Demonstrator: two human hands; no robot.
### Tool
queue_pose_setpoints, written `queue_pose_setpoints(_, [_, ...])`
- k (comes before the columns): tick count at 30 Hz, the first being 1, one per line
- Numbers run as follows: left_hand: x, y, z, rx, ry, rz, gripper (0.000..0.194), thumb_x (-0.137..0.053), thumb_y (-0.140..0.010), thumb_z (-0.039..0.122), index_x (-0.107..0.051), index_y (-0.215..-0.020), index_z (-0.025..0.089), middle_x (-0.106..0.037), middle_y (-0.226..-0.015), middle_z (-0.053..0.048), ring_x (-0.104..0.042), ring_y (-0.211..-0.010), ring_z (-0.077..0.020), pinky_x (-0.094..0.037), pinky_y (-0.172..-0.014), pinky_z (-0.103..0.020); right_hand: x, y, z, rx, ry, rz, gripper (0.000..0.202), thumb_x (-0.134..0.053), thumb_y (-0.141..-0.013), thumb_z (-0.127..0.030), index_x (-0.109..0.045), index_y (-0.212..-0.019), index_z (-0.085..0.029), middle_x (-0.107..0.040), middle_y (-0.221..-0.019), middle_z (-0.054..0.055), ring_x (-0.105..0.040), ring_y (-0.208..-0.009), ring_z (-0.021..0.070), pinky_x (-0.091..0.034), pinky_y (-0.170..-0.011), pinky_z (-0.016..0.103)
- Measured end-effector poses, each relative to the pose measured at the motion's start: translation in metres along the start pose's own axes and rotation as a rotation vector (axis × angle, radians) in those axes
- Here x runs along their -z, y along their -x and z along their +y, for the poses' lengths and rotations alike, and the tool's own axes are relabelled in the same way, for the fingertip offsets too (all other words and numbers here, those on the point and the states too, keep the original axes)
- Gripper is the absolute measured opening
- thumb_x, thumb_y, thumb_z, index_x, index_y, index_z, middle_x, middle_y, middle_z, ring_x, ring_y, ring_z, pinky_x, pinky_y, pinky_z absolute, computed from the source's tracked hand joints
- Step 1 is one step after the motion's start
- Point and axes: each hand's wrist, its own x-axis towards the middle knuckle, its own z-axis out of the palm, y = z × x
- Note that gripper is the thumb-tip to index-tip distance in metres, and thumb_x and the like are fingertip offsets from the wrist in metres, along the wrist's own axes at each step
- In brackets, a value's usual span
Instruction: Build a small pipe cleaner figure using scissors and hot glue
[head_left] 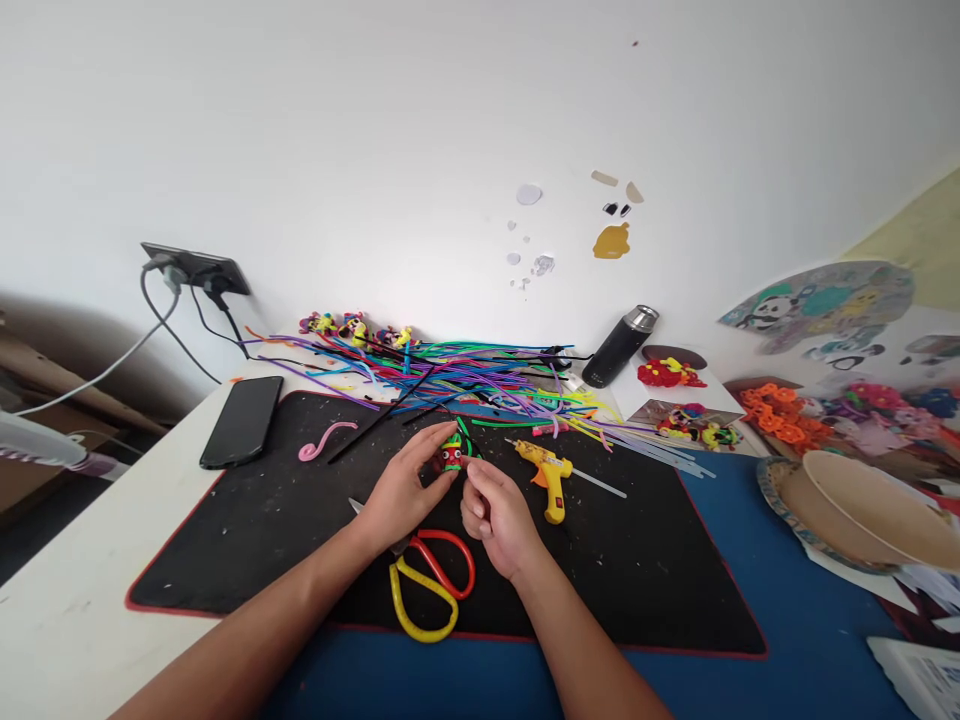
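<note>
A small red and green pipe-cleaner figure with two round white eyes is held above the black mat. My left hand grips it from the left, fingers behind and thumb in front. From the right, my right hand is closed, its thumb and index finger pinched at the figure's side; the exact contact is too small to make out. Below the hands lie scissors with one red and one yellow handle, their blades partly hidden under my left wrist. A yellow glue gun with a glue stick rests right of my right hand.
Loose coloured pipe cleaners pile along the wall. A curled pink pipe cleaner and a phone lie left. A black thermos leans at the back right. Finished figures sit behind; a bowl stands far right.
</note>
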Motion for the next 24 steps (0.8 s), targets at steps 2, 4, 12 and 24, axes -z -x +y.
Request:
queue_pose_setpoints(2, [0.0,0.0,-0.001,0.005,-0.014,0.021,0.054,-0.062,-0.095,0.021,-0.058,-0.148,0.027,-0.063,-0.148,-0.01,-0.068,-0.124,-0.0239,-0.061,-0.101,-0.04,0.0,0.0,0.0,0.0,0.004,-0.001,0.049,-0.084,-0.081,-0.052,-0.067,-0.11,-0.016,-0.042,-0.052,-0.013,-0.023,-0.038,0.0037,-0.009,-0.042,0.022])
queue_pose_setpoints(4, [0.0,-0.001,-0.003,0.005,-0.031,0.045,0.053,-0.062,-0.095,0.022,-0.058,-0.148,0.027,-0.064,-0.146,-0.01,-0.07,-0.116,-0.0231,-0.063,-0.098,-0.04,0.0,0.0,0.0,-0.002,0.005,-0.001,0.05,-0.085,-0.08,-0.052,-0.068,-0.11,-0.015,-0.042,-0.051,-0.013,-0.023,-0.038,0.0037,-0.009,-0.041,0.022])
queue_pose_setpoints(12, [0.001,-0.001,-0.006,0.003,-0.06,0.093,0.05,-0.063,-0.096,0.025,-0.06,-0.146,0.027,-0.064,-0.145,-0.01,-0.071,-0.115,-0.0234,-0.062,-0.1,-0.041,-0.001,0.0,0.001,0.011,0.018,0.002,0.049,-0.085,-0.08,-0.051,-0.07,-0.108,-0.015,-0.042,-0.051,-0.013,-0.023,-0.037,0.0036,-0.01,-0.041,0.022])
queue_pose_setpoints(24, [0.007,-0.006,-0.013,0.002,-0.13,0.165,0.049,-0.061,-0.095,0.026,-0.062,-0.144,0.025,-0.066,-0.144,-0.01,-0.064,-0.132,-0.026,-0.054,-0.112,-0.044,-0.001,0.0,0.003,0.031,0.043,-0.006,0.047,-0.084,-0.081,-0.051,-0.071,-0.109,-0.014,-0.041,-0.052,-0.012,-0.024,-0.038,0.0031,-0.01,-0.041,0.021])
